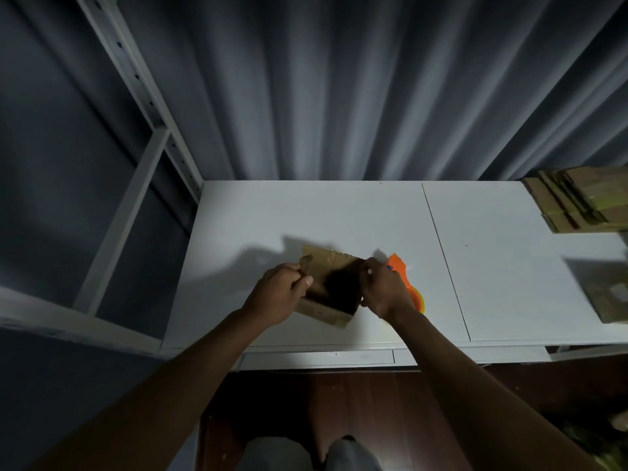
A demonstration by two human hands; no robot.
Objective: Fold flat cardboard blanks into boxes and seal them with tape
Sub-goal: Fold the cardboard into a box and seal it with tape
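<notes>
Both hands grasp the opened cardboard box mid-bench: left hand at 9 o'clock, right hand at 3.

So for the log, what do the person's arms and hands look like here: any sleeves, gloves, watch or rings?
Both forearms are bare as far as the picture shows, with no sleeve in view. The left hand and right hand are bare too: no gloves, and no watch or band shows at either wrist. The light is too dim to rule out a ring.
</notes>
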